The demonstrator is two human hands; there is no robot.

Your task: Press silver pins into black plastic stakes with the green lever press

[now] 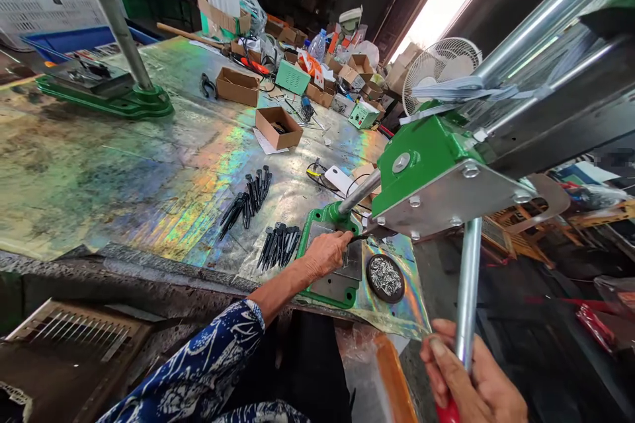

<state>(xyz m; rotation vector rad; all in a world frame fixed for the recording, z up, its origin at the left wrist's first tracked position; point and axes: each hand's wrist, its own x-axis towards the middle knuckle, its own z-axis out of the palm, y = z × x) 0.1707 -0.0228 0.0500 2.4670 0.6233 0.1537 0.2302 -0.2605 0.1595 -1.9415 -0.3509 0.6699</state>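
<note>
My left hand (327, 254) reaches over the green base (317, 219) of a hand press, its fingers pinched together under the press head (421, 172). A dark thin piece shows at the fingertips; what it is I cannot make out. My right hand (479, 377) is wrapped round the press's metal lever (469, 291), near its red grip (448, 411). Left of the base lie slim black pointed pieces (278, 244) in a bunch, with another pile of black pieces (247, 198) farther back. A round dark dish (385, 278) of small silvery parts sits to the right.
A second green press (104, 96) stands at the far left. Small cardboard boxes (278, 127), pliers (208, 86), a white phone-like slab (342, 180) and cables lie farther back. Behind the press head is a white fan (439, 69). The table's front edge (163, 277) runs before me.
</note>
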